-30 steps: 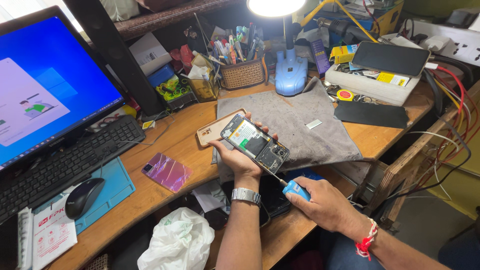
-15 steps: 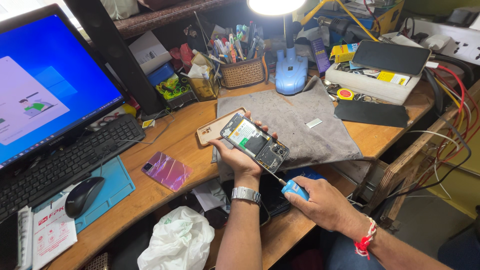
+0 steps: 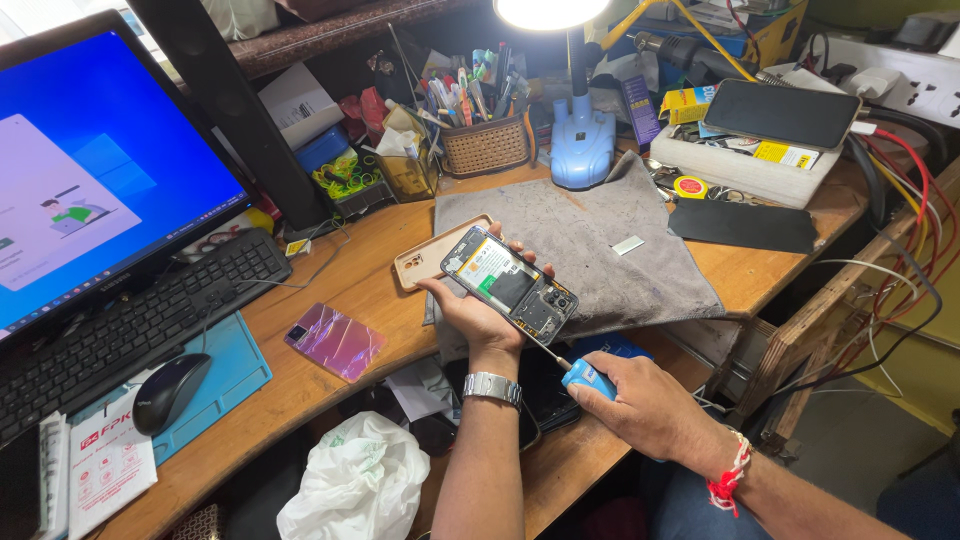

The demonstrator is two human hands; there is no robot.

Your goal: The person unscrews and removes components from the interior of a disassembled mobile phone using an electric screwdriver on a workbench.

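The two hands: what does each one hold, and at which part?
The left hand holds the opened phone from beneath, fingers at its edges. The right hand grips the screwdriver by its blue handle.

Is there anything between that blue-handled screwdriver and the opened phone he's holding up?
Nothing visible. The left hand holds the opened phone above the grey cloth, and the right hand points the blue-handled screwdriver at its lower corner. The thin shaft runs straight to the phone with only open air around it.
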